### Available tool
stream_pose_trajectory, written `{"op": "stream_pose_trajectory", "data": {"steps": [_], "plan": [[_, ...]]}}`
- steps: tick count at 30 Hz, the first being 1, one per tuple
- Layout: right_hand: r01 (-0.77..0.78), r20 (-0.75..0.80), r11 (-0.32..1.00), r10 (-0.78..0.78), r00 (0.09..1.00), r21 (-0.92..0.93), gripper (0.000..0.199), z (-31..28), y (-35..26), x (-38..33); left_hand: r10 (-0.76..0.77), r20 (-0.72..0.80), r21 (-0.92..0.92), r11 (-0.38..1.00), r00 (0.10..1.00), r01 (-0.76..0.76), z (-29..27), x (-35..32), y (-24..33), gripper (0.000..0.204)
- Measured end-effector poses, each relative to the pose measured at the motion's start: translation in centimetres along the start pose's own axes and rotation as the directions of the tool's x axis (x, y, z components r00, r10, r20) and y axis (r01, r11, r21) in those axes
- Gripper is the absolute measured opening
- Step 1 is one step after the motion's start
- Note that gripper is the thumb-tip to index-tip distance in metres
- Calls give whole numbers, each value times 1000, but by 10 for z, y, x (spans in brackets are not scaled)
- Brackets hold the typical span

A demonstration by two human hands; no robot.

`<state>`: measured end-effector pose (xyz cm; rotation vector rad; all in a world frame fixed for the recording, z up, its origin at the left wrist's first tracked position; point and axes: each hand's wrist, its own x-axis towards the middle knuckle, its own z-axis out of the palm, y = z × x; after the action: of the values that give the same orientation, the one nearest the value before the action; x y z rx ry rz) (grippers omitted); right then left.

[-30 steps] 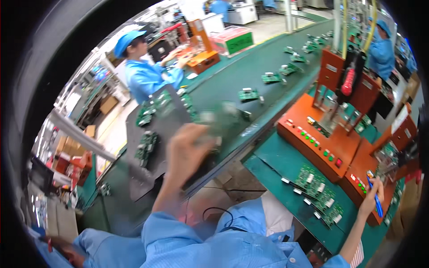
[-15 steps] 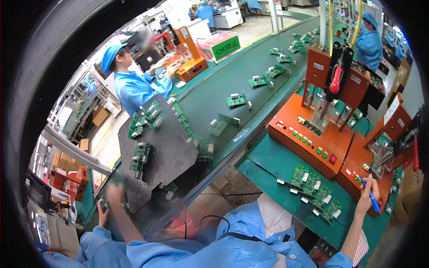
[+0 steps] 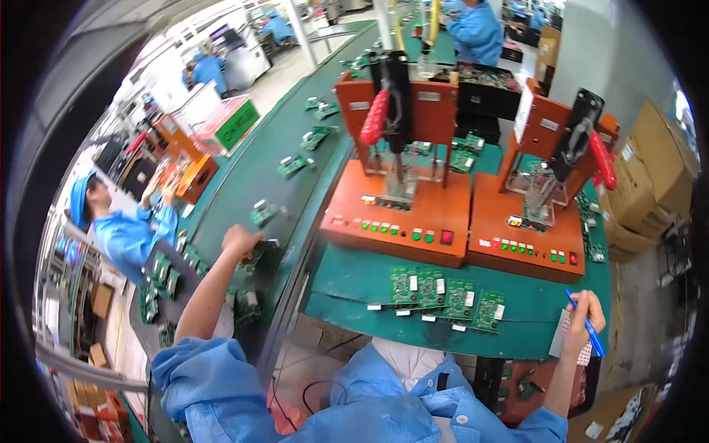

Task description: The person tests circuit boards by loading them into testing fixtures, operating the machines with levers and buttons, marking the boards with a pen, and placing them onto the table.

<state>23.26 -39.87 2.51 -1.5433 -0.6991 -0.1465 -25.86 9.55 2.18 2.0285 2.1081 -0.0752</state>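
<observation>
Landmark: conveyor-side orange clamp fixture [image 3: 395,240], on the green bench [image 3: 336,295]
Left hand [image 3: 242,242]: left of the fixture, over the green conveyor belt [image 3: 240,184], fingers bent down at a green circuit board [image 3: 255,260]; cannot tell if that grip is pinching the board or only touching it
Right hand [image 3: 587,314]: right of the fixture and closer to the wearer, near the bench edge; grip closed around a slanted blue pen [image 3: 595,342]; printed paper sheet [image 3: 559,338] just beside that hand
Row of circuit boards [image 3: 459,297]: four, on the bench in front of the fixture, white connectors facing the wearer
Second orange clamp fixture [image 3: 528,244]: right beside the first; both have red-handled levers
Other boards dot the belt left of and beyond the fixture; cardboard boxes [image 3: 646,181] well off to its right
</observation>
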Motion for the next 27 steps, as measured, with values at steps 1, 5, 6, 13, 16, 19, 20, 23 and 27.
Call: {"op": "stream_pose_trajectory", "data": {"steps": [1,5,6,13,16,19,20,23,27], "plan": [[-6,-18,1000,6,1000,-12,26,-15,2,-4,-11,38,7,1000,999,11,0,7,-3,40],[-87,-120,987,71,990,-133,30,-55,34,-16,-10,66,-210,977,998,24,-2,15,30,32],[-149,-116,981,135,984,-124,30,-59,44,-17,220,-138,52,975,966,-214,3,29,22,27],[-122,-3,992,122,993,-16,26,2,30,-20,-11,39,-89,996,999,15,0,9,100,58],[-42,105,998,46,993,-39,25,6,15,-20,39,-31,45,998,999,-38,13,28,73,69],[-37,64,998,40,997,-44,25,0,4,-25,49,-2,-34,998,999,-50,15,26,93,69],[25,110,998,-19,994,-52,26,2,-7,-21,80,-42,-29,996,996,-81,13,23,98,68],[412,283,909,-410,867,58,34,18,-61,1,144,-148,81,988,978,-133,40,74,47,46],[806,41,591,-807,589,41,49,10,-136,5,524,-383,180,850,761,-494,77,126,9,22]]}}
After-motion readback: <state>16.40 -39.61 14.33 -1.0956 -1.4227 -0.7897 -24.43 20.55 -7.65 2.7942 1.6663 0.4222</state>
